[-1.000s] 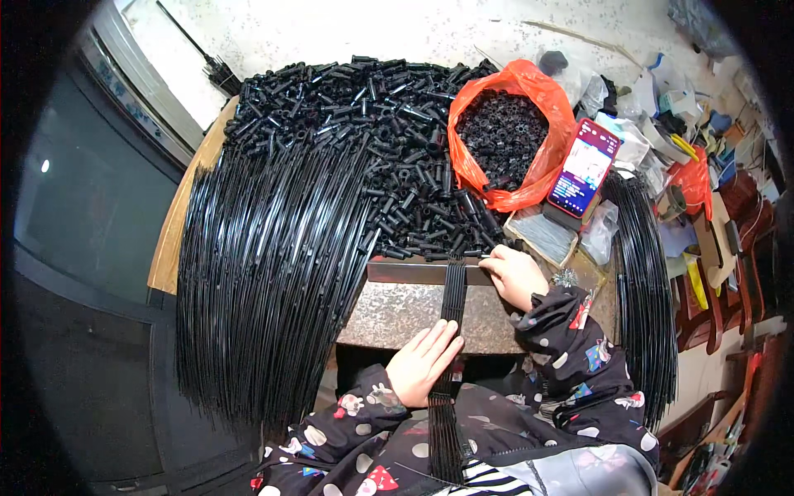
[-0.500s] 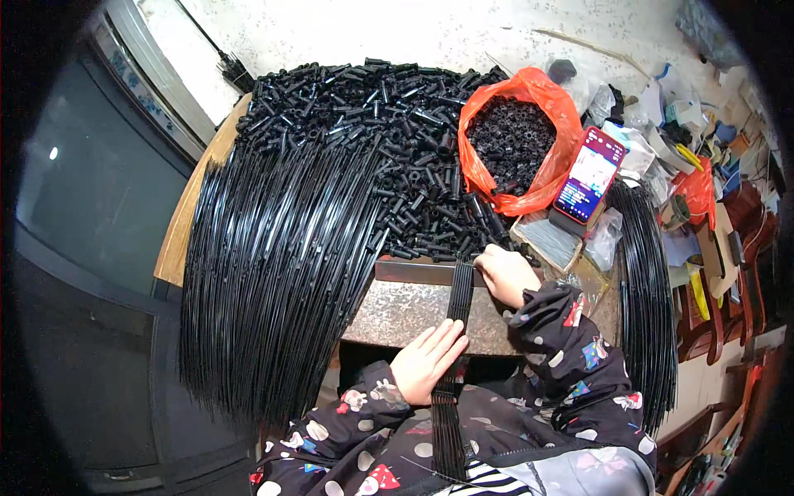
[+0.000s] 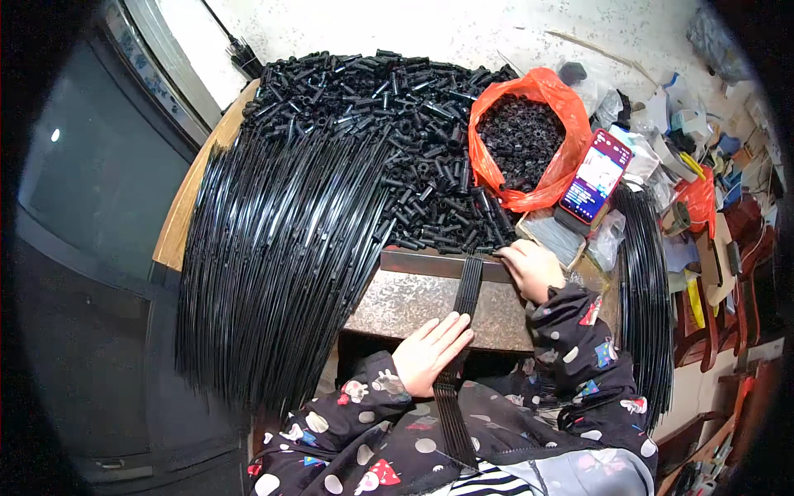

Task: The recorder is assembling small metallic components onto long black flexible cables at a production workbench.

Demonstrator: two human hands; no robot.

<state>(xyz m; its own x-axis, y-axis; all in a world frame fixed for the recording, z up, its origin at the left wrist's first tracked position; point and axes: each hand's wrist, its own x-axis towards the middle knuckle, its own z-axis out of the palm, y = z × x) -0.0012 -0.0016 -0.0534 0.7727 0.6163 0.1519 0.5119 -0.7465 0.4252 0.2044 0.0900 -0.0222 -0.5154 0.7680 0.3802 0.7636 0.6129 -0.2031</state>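
Left grip (image 3: pixel 430 355) flat, unclenched, over the rods (image 3: pixel 469 285)! Right grip (image 3: pixel 533 269) curled just beside their far ends; whether grasping, can't tell!

The rods (image 3: pixel 469 285) are black, the bag (image 3: pixel 579 136) orange, the sleeves (image 3: pixel 572 332) white-spotted.

Black rods (image 3: pixel 468 285) pass under the left hand (image 3: pixel 430 354) — their middle hidden

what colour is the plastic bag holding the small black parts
The plastic bag is bright orange-red, seen best in the head view.
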